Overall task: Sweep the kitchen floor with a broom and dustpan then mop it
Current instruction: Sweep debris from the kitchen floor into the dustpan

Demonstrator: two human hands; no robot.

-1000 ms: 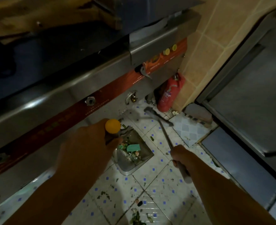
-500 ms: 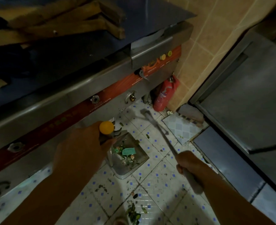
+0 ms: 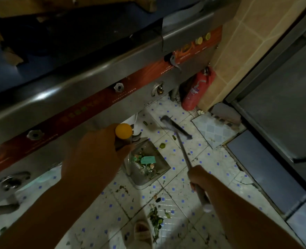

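My left hand (image 3: 94, 155) grips the dustpan (image 3: 146, 164) handle, pan on the floor (image 3: 184, 177) holding scraps, while my right hand (image 3: 199, 178) holds the broom (image 3: 177, 128), its head beyond the dustpan near the extinguisher (image 3: 195, 92)

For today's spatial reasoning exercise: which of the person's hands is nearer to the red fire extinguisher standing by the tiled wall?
Right. The right hand grips the broom handle below the fire extinguisher; the left hand, holding the dustpan handle, sits farther left.
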